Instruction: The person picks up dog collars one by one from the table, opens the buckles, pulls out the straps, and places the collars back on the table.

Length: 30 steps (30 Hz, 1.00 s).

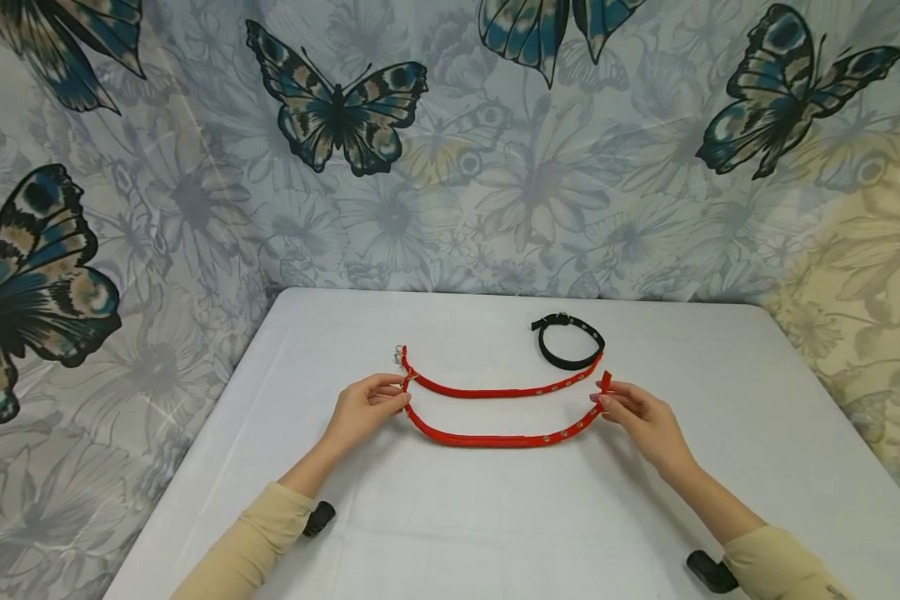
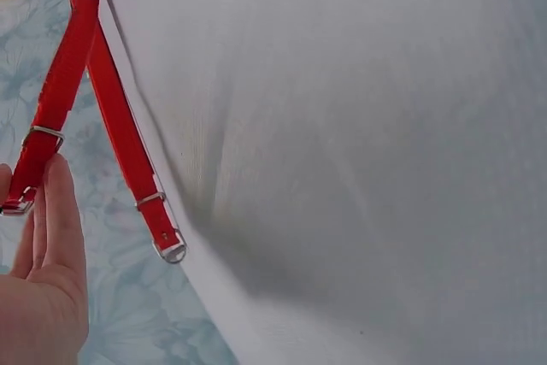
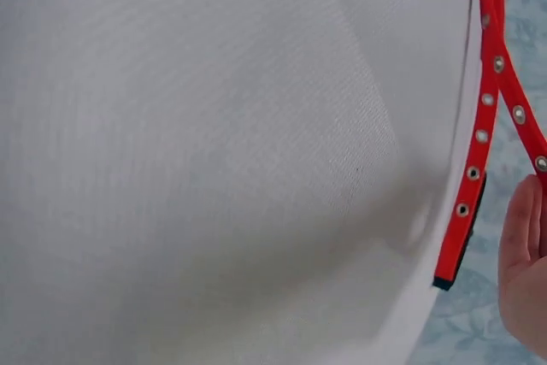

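A red collar (image 1: 487,441) with metal eyelets sags between the two hands. My left hand (image 1: 363,408) pinches its buckle end, and my right hand (image 1: 645,421) pinches the eyelet end, whose tip sticks up past the fingers. Just beyond it lies a second red collar (image 1: 487,393), curved the same way, on the table. Its buckle and D-ring (image 2: 173,250) show in the left wrist view. In the right wrist view, its row of eyelets (image 3: 473,173) runs down to a dark tip. A black collar (image 1: 570,363), buckled into a loop, touches or overlaps this collar's right end.
A white cloth covers the table (image 1: 450,517). Behind it hangs a butterfly-patterned backdrop (image 1: 450,217). Small black devices sit by the left wrist (image 1: 318,518) and right wrist (image 1: 711,572).
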### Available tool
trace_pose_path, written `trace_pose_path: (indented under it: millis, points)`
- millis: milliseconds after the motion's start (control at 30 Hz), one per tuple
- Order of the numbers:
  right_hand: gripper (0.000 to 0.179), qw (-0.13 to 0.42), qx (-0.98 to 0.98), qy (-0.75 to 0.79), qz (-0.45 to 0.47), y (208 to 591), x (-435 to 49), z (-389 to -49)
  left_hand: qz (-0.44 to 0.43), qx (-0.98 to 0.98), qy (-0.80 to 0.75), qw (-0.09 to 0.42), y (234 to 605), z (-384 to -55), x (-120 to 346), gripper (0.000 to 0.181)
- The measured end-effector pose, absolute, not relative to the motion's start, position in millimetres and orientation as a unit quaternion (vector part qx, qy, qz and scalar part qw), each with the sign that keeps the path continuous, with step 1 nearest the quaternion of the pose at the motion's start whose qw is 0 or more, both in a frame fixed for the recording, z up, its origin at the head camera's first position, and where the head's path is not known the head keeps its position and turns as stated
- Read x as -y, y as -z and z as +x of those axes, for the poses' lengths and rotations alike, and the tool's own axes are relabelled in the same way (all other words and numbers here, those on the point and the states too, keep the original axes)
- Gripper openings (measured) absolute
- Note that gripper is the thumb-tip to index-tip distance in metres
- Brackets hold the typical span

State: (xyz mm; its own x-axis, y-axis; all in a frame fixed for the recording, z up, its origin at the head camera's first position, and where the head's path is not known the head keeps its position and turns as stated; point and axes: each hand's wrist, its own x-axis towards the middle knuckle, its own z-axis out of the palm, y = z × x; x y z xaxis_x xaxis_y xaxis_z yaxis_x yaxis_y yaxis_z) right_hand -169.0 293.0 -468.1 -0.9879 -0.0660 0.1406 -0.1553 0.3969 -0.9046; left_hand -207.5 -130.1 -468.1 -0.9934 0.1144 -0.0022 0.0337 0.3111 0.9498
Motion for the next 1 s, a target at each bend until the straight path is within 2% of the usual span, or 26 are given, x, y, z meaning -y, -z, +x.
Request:
trace_pose_path:
  millis: [233,467,600,800,1000]
  points:
    - [0.055,-0.012,0.797,-0.603,-0.028,465.5,-302.5,-170.1,-0.027,-0.785,-0.614,0.077,471.3,-212.0,135.2,0.037]
    - [0.075,-0.063,0.777,-0.617,-0.104,469.4,-305.2,-175.4,-0.085,-0.765,-0.619,0.156,474.8,-217.1,134.5,0.042]
    - [0.083,-0.1,0.775,-0.61,-0.13,475.4,-305.3,-181.7,-0.094,-0.769,-0.605,0.184,475.5,-219.9,131.0,0.043]
    - [0.078,-0.132,0.831,-0.528,-0.114,474.8,-305.2,-190.1,-0.087,-0.79,-0.575,0.194,477.0,-224.0,127.4,0.04]
    - [0.066,-0.134,0.87,-0.467,-0.089,473.8,-303.5,-193.8,-0.07,-0.806,-0.555,0.194,475.1,-224.8,127.4,0.032]
